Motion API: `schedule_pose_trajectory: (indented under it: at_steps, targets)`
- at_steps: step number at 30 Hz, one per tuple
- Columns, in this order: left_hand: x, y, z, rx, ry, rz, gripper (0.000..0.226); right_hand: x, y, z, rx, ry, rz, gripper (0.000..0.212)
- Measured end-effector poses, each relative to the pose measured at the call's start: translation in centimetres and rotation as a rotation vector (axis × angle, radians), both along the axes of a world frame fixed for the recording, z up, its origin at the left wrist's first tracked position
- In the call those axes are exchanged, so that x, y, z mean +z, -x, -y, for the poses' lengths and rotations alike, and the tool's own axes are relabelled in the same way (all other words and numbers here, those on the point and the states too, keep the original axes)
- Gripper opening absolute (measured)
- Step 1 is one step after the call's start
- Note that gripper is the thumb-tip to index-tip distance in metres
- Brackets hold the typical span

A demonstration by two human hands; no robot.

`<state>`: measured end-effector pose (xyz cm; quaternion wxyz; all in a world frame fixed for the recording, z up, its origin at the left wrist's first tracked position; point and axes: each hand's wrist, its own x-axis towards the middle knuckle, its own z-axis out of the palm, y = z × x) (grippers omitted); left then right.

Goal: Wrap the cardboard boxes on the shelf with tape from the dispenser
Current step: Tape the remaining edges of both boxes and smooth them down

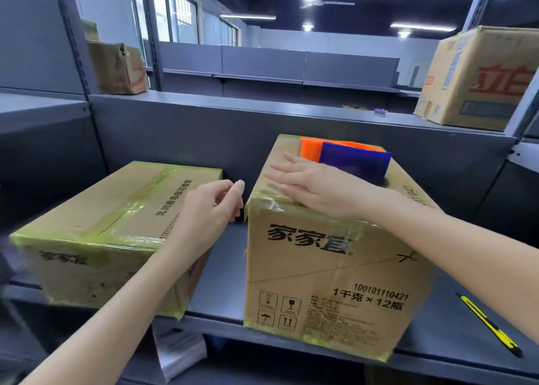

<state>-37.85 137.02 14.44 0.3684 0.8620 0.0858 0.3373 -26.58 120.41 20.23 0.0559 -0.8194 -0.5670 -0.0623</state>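
Cardboard box [335, 268] lies under flat right fingers [287, 180]; left fingers [233, 192] curl beside it, grasp unclear.

The right hand [303, 183] lies flat, fingers straight, on the upright box [329, 268], an orange and purple dispenser [353, 163] just beyond it. The left hand [210, 209], fingers curled, hovers beside that box, a taped box [96, 224] to its left

1. You are in a warehouse or stockroom: grey metal shelving [175, 128] stands in rows back to the far wall.
2. Printed cardboard boxes [335, 268] sit on your shelf, with another box [478, 78] one level up.
3. Strip lights [248, 16] hang from a dark, open ceiling.
4. A yellow box cutter [490, 323] lies on the shelf.
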Motion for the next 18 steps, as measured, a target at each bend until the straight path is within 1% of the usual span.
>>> schedule_pose_trajectory:
  at_steps: [4, 9, 14, 16, 18]
  targets:
    - [-0.2, -0.7, 0.4, -0.088, 0.123, -0.035, 0.047, -0.3, -0.2, -1.2, 0.012, 0.016, -0.133, 0.043]
    - [-0.2, -0.9, 0.6, -0.083, 0.137, -0.071, 0.044, -1.5, -0.3, -1.4, 0.034, 0.050, -0.188, 0.044]
    - [-0.6, -0.4, 0.2, -0.160, 0.128, -0.048, 0.026, -1.9, -0.2, -1.3, 0.064, 0.062, -0.157, 0.047]
    - [-1.2, -0.5, -0.2, -0.147, 0.107, -0.022, 0.027, -2.0, -0.1, -1.2, 0.070, 0.077, -0.128, 0.049]
    - [-2.1, -0.9, -0.6, -0.077, 0.017, 0.031, 0.034, -2.1, 0.0, -1.2, 0.070, 0.069, -0.074, 0.050]
